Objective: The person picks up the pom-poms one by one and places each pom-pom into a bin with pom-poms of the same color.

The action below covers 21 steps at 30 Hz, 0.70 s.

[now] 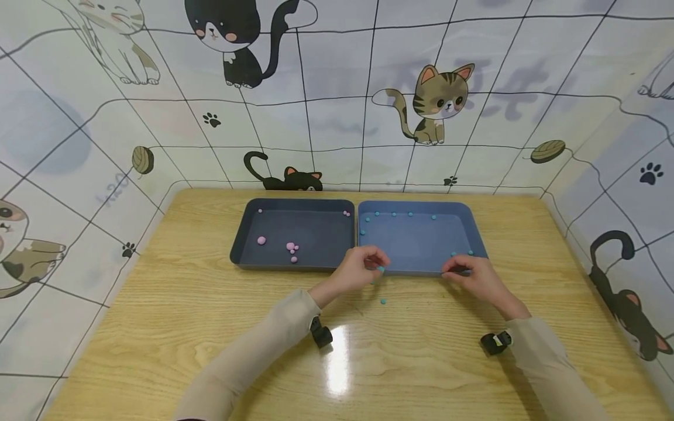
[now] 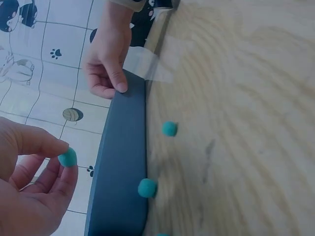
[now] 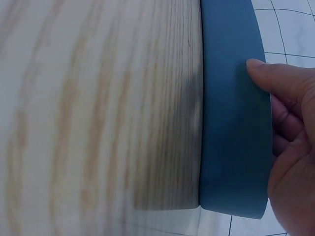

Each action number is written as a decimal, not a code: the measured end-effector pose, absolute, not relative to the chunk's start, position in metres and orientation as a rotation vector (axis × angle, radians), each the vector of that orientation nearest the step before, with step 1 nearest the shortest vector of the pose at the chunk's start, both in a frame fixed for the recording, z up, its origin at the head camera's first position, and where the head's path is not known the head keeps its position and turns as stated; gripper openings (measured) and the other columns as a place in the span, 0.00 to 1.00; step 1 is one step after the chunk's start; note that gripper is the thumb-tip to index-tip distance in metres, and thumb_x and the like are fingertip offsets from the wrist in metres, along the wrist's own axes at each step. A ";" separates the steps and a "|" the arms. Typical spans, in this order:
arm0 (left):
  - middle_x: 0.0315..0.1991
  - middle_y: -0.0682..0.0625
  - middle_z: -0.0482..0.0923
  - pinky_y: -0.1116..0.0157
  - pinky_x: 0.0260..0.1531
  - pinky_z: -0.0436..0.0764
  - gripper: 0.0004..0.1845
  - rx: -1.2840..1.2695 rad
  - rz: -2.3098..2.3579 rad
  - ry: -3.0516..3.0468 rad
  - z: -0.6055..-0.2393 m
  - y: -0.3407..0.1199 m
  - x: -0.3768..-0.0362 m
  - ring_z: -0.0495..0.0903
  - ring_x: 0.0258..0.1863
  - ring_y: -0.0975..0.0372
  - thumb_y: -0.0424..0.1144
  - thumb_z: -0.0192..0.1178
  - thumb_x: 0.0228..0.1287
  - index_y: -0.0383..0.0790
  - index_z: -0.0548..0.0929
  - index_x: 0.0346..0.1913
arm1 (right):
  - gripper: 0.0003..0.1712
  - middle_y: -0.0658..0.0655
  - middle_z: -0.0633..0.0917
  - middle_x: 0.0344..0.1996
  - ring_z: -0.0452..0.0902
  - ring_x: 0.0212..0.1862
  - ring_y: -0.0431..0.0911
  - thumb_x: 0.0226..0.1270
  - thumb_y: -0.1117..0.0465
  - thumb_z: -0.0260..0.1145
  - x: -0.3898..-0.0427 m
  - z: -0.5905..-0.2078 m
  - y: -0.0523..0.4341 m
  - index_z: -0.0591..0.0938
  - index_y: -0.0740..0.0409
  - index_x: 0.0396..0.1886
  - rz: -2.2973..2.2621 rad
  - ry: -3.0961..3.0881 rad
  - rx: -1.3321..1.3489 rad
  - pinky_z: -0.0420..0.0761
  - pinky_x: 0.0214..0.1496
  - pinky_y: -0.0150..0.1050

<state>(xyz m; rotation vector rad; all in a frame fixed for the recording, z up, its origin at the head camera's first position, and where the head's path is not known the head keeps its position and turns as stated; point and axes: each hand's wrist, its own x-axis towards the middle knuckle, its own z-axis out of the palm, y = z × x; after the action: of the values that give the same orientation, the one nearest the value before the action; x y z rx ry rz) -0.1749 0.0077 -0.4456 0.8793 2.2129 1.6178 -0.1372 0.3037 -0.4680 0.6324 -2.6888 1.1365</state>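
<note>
The left hand (image 1: 358,270) pinches a small teal ball (image 2: 67,157) between thumb and fingertips, just over the near rim of the blue plastic tray (image 1: 416,242). The right hand (image 1: 474,276) rests on that same near rim further to the right, thumb (image 3: 275,78) pressed on the outer wall and fingers curled over the edge, grasping the tray.

Between the two hands and slightly nearer the person, a loose teal ball (image 1: 383,302) lies on the light wooden worktop (image 1: 210,327); the left wrist view shows another teal ball (image 2: 147,188) touching the tray's outer wall just beside the left hand. More teal balls (image 1: 394,214) sit inside the blue tray, along its far side beyond both hands, and a couple lie just beyond the right hand's fingers.

To the left of the left hand, the dark grey plastic tray (image 1: 247,245) stands touching the blue one and holds small pink balls (image 1: 291,248).
</note>
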 end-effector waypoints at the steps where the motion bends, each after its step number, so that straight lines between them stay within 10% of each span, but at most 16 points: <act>1: 0.41 0.38 0.79 0.71 0.43 0.77 0.09 0.870 1.630 2.208 -0.445 0.009 -0.176 0.78 0.43 0.49 0.20 0.57 0.57 0.25 0.80 0.42 | 0.09 0.50 0.84 0.27 0.78 0.31 0.35 0.52 0.74 0.70 -0.137 -0.469 0.304 0.84 0.57 0.29 1.133 -2.692 0.632 0.77 0.32 0.29; 21: 0.43 0.39 0.79 0.69 0.41 0.78 0.09 0.614 1.791 2.173 -0.440 0.039 -0.210 0.78 0.45 0.53 0.23 0.57 0.60 0.29 0.80 0.43 | 0.05 0.53 0.84 0.28 0.78 0.31 0.35 0.55 0.71 0.69 -0.139 -0.468 0.305 0.84 0.58 0.30 1.167 -2.763 0.566 0.78 0.32 0.30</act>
<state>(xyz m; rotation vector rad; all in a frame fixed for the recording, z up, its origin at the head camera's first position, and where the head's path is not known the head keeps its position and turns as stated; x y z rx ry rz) -0.2099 0.0392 -0.4397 0.6140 2.1734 1.7907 -0.1388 0.3052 -0.4684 0.5664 -2.7630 1.1669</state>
